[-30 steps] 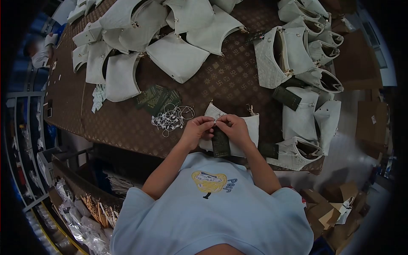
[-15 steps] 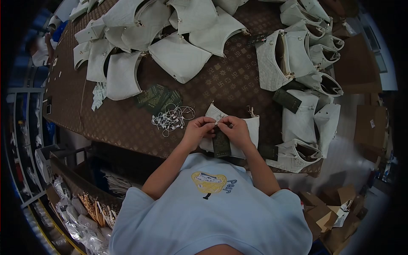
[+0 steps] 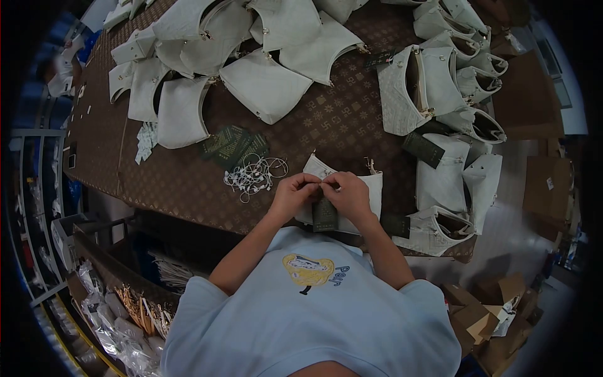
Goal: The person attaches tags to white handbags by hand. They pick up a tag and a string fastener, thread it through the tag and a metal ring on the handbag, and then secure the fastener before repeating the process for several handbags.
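Observation:
My left hand (image 3: 294, 193) and my right hand (image 3: 347, 193) are closed in pinches, their fingertips meeting over a white handbag (image 3: 374, 188). Between them they grip the string of a dark green hang tag (image 3: 325, 215), though the thin string itself barely shows. The tag hangs just below the fingertips, in front of the bag. That bag lies near the table's front edge, partly covered by my hands. To the left of my left hand are a tangle of white tag strings (image 3: 254, 176) and a fanned pile of dark green tags (image 3: 229, 146).
Several white handbags (image 3: 267, 81) lie across the back of the patterned brown table (image 3: 169, 182). More bags (image 3: 440, 176) stand along the right side, some with green tags (image 3: 423, 149). Cardboard boxes (image 3: 493, 314) are on the floor at right. Another person (image 3: 63, 72) is at far left.
The green tag has shifted slightly left under my fingers. My fingertips have drawn closer together. The other person at far left has moved a little.

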Demonstrator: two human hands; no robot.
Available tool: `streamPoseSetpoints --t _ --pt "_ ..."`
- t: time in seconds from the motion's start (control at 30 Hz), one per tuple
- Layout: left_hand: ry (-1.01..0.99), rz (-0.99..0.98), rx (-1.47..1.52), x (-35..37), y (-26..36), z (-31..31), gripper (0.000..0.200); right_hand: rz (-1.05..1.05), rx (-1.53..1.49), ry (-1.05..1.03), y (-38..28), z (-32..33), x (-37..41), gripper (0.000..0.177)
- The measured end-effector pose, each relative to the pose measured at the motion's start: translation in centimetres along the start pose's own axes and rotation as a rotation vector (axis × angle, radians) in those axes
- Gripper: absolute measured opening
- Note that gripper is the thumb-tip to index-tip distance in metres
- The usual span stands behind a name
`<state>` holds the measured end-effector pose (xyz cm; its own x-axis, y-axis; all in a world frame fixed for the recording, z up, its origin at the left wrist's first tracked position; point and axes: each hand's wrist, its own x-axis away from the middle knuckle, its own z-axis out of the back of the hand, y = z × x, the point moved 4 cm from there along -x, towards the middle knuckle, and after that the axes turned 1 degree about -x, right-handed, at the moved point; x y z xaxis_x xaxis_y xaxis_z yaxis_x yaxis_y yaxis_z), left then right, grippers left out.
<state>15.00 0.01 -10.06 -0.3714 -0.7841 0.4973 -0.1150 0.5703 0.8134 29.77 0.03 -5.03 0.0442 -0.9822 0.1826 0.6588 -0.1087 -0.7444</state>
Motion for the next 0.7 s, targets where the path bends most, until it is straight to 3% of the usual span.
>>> streamPoseSetpoints --t 0.23,0.47,0.67,0.7 --pt "0.029 0.043 0.124 0.1 0.0 -0.2 0.013 -0.092 -0.24 0.001 1.9 -0.7 -0.1 0.017" --pt "0.01 0.045 0.122 0.0 -0.2 -0.3 0.013 -0.106 -0.189 -0.027 1.3 -0.5 -0.1 0.016" --pt "0.011 -0.036 0.035 0.1 0.4 -0.5 0.013 0.005 0.018 0.029 -0.2 0.0 0.5 0.011" --pt "0.051 -0.028 0.076 0.3 1.0 -0.7 0.013 0.106 -0.018 0.112 -0.5 0.1 0.8 0.01"
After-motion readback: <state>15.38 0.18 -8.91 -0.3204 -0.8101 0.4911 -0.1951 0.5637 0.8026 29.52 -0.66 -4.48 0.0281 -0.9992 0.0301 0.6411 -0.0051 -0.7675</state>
